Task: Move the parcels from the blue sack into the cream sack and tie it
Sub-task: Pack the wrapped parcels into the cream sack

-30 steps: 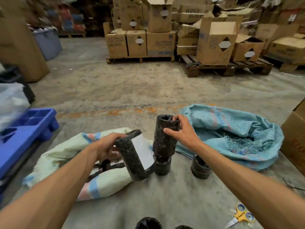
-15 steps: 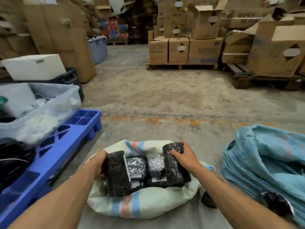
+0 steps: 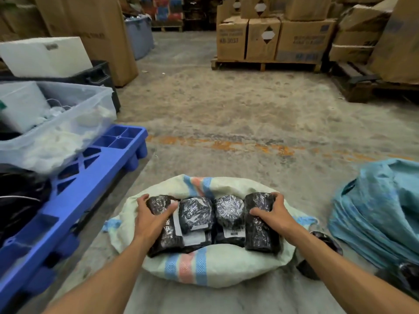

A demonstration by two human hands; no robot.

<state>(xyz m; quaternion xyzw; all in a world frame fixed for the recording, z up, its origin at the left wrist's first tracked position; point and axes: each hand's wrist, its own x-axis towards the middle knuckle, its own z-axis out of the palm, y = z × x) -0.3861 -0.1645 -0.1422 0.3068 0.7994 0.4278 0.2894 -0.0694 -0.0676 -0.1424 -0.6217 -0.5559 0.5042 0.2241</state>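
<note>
The cream sack (image 3: pixel 204 266), striped blue and pink, lies open on the concrete floor in front of me. Several black plastic-wrapped parcels with white labels sit in a row in its mouth. My left hand (image 3: pixel 152 215) grips the leftmost parcel (image 3: pixel 166 234). My right hand (image 3: pixel 271 213) grips the rightmost parcel (image 3: pixel 260 232). Two more parcels (image 3: pixel 196 213) lie between them. The blue sack (image 3: pixel 381 211) lies crumpled at the right. Another black parcel (image 3: pixel 324 241) lies on the floor beside my right forearm.
A blue plastic pallet (image 3: pixel 74 189) runs along the left, bearing a clear tub (image 3: pixel 74 123) of white material. Cardboard boxes on wooden pallets (image 3: pixel 265 64) stand at the back and right. An orange worn line (image 3: pixel 226 145) crosses the floor.
Both hands carried the joined parcels from in front of the blue sack leftward into the cream sack's mouth and lowered them. My view turned left and drew closer.
</note>
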